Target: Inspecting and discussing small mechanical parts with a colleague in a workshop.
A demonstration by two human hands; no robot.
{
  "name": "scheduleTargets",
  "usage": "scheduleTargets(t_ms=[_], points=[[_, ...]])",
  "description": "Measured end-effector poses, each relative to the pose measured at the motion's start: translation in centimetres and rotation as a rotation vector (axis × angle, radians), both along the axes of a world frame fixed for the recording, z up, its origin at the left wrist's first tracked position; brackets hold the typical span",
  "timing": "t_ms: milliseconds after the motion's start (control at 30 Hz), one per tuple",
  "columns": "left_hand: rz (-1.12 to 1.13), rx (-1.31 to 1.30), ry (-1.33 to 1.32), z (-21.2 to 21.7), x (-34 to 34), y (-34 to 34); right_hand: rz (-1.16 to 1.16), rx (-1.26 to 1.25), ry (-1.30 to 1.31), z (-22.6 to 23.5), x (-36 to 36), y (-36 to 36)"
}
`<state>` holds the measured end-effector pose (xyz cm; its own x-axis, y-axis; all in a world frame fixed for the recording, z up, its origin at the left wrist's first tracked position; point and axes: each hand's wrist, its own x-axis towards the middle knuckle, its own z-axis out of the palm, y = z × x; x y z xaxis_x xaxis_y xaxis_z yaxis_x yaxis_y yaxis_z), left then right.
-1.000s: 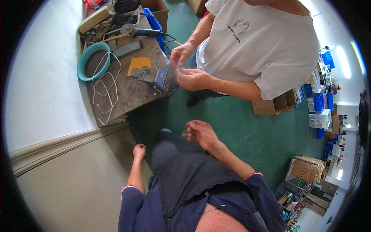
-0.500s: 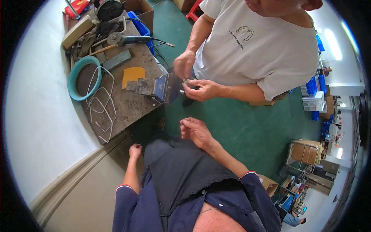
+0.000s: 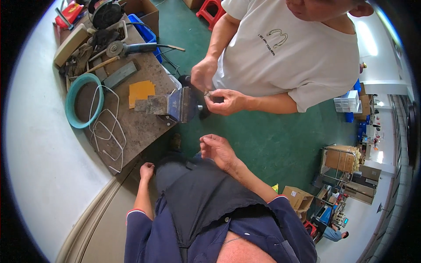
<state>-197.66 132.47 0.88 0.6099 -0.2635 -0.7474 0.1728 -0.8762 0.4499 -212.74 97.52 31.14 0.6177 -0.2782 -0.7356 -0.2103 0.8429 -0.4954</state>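
My right hand (image 3: pixel 218 151) is raised in front of my dark apron (image 3: pixel 206 193), its fingers loosely curled together and nothing visible in them. At my left side hangs my left hand (image 3: pixel 147 170), a loose fist beside the bench's near corner, with no object showing in it. Neither hand touches the blue bench vise (image 3: pixel 179 105) on the bench edge. Across from me, a person in a white T-shirt (image 3: pixel 280 57) pinches a small metallic piece (image 3: pixel 208 94) between both hands, just right of the vise. That piece is too small to name.
The workbench (image 3: pixel 142 127) carries a teal ring (image 3: pixel 69 101), bent white wire (image 3: pixel 115 127), orange sandpaper sheets (image 3: pixel 141 93), a grey sharpening block (image 3: pixel 120 75) and an angle grinder (image 3: pixel 136 48). A red stool (image 3: pixel 212 12) stands behind. Cardboard boxes (image 3: pixel 294 198) sit at the right on green floor.
The view has shifted, so the bench and vise appear farther left and slightly lower. My hands keep nearly the same pose. The other person still holds the small piece.
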Motion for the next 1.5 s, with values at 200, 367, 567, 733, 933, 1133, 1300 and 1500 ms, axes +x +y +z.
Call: scheduleTargets(t_ms=[200, 367, 567, 733, 933, 1133, 1300, 1500], points=[[-0.061, -0.017, -0.042, 1.6, -0.5, -1.8, 0.001, 0.000, 0.025, 0.1, -0.2, -0.7], [0.039, -0.003, 0.024, 1.7, -0.3, -2.0, 0.003, 0.003, 0.021, 0.0, -0.5, -1.0], [0.007, -0.040, 0.009, 2.6, -0.7, -3.7, -0.044, 0.021, 0.024, -0.1, -1.4, -1.7], [0.011, -0.059, -0.015, 0.7, -1.1, -2.3, -0.033, 0.035, 0.001, -0.1, -1.2, -1.4], [0.006, -0.044, 0.021, 2.8, -1.1, -3.7, -0.050, 0.019, 0.020, 0.1, -1.5, -1.6], [-0.011, -0.009, -0.009, 2.6, -1.3, -3.0, -0.042, 0.017, 0.028, 0.3, -1.6, -1.6], [0.033, -0.015, 0.034, 2.0, -1.5, -3.0, -0.033, 0.024, 0.014, -0.2, -1.8, -1.5], [0.010, -0.074, -0.021, 2.5, -1.8, -4.6, -0.012, 0.020, 0.033, -0.4, -2.0, -1.6]])
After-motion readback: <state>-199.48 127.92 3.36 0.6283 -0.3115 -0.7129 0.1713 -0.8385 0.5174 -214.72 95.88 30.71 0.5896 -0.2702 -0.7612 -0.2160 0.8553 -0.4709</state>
